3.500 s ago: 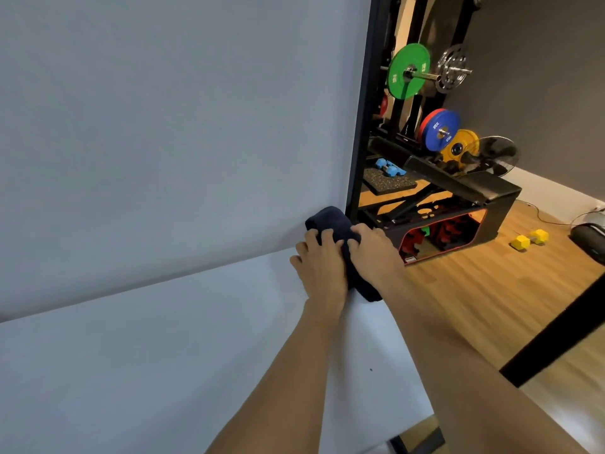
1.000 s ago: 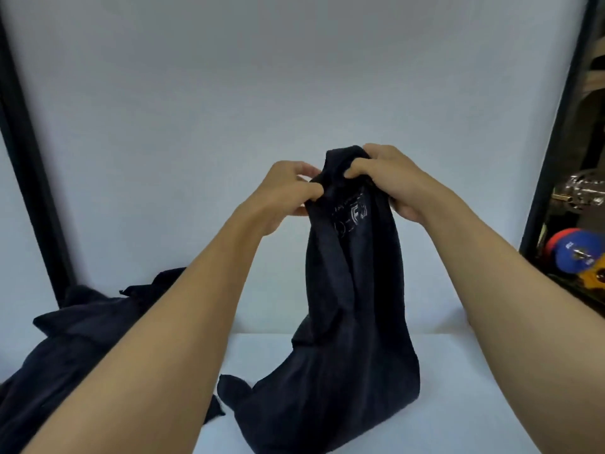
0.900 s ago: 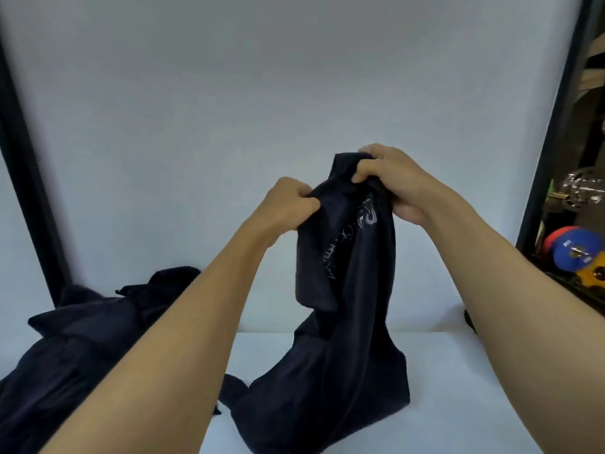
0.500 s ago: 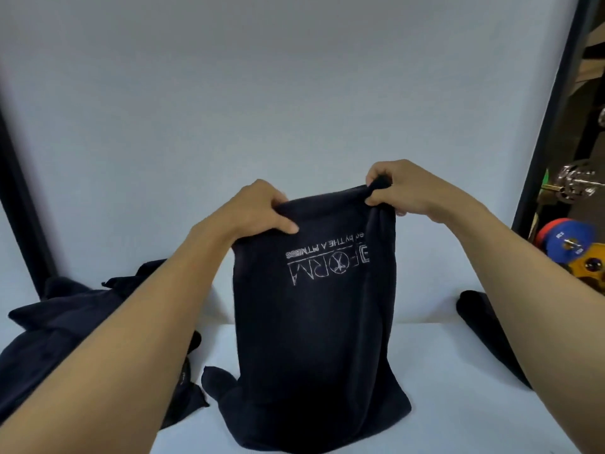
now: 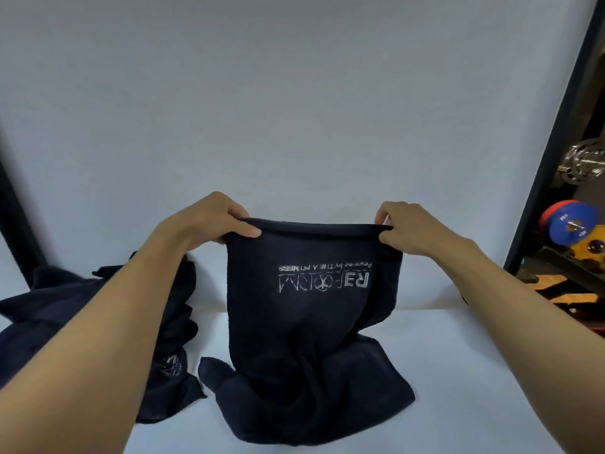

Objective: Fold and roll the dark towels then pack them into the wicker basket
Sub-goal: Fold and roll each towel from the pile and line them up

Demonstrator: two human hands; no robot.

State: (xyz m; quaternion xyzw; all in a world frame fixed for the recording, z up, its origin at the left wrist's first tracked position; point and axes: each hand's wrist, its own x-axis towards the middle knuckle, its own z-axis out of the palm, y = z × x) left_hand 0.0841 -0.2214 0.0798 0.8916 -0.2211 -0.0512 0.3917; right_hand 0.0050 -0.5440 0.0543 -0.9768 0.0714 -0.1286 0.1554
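A dark navy towel with an upside-down white logo hangs in front of me, its lower part bunched on the white table. My left hand pinches the towel's upper left corner. My right hand pinches the upper right corner, so the top edge is stretched flat between them. A heap of more dark towels lies on the table at the left, partly behind my left forearm. No wicker basket shows in this view.
A white backdrop rises behind the table, with a black frame post at its right edge. Beyond the post stands a weight rack with a blue plate and a yellow plate.
My hands have moved apart and lower, spreading the towel's top edge from a bunched grip into a flat span. Earlier, I was pressing a rolled towel at the table's right end.
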